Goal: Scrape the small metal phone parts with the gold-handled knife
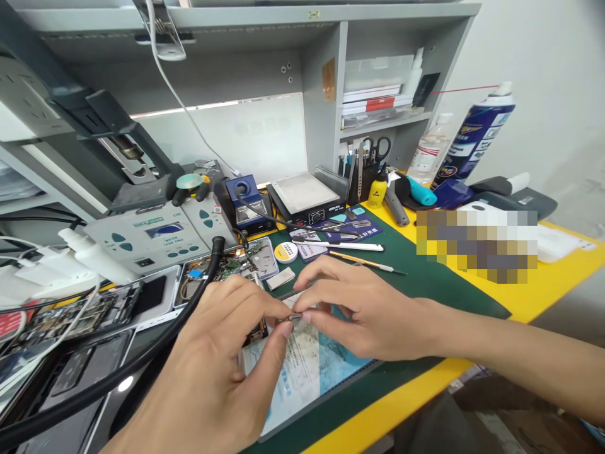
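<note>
My left hand (pixel 222 353) pinches a small metallic part (pixel 293 317) between thumb and forefinger. On its other side, the fingertips of my right hand (pixel 352 309) close on the same part. The part is mostly hidden by my fingers, and its kind cannot be made out. Both hands are above a printed sheet or booklet (pixel 302 384) with a blue and white picture, lying on the green mat (pixel 454 296). Behind my left hand, partly covered by it, an open device (pixel 258 331) with dark inner parts shows at the booklet's edge.
A black hose (pixel 189 312) curves across the left, past phone parts (pixel 89 315) and a tray of circuit boards (pixel 227 268). Farther back stand a grey rework station (pixel 161 233), a soldering stand (pixel 248 205) and a hot plate (pixel 307 195). A white brush (pixel 338 244) and a thin tool (pixel 366 261) lie behind my right hand.
</note>
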Motion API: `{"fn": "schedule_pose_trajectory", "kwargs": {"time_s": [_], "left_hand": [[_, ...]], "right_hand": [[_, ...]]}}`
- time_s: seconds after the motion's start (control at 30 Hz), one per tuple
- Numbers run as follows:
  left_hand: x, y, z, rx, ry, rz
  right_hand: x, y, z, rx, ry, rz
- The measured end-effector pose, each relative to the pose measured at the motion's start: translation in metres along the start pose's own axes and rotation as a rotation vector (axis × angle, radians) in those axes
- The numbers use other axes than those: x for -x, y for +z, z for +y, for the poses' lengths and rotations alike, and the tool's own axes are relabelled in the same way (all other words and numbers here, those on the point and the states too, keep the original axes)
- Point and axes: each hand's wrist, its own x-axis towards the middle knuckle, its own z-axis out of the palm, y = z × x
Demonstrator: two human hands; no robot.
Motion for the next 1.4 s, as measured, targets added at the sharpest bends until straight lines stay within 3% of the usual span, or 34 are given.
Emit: {"fn": "schedule_pose_trajectory", "kwargs": {"time_s": [0.13,0.3,0.7,0.9,1.0,1.4], "left_hand": [[0.002,0.000,-0.002,-0.034,0.017,-0.012],[0.002,0.003,0.002,-0.064,0.053,0.060],[-0.001,0.009,0.003,-0.157,0.121,0.177],[-0.002,0.012,0.014,-0.118,-0.044,0.201],[-0.002,0.014,0.017,-0.131,-0.054,0.200],[0.000,0.004,0.008,0.043,-0.189,0.125]], "right_hand": [[0.002,0.002,0.003,0.115,-0.056,0.012],[0.004,0.002,0.005,0.214,-0.086,0.028],[0.002,0.002,0.005,0.305,-0.150,0.112],[0.002,0.001,0.004,0.322,-0.152,0.111],[0.002,0.002,0.004,0.310,-0.154,0.117],[0.001,0.000,0.002,0.214,-0.110,0.122]]}}
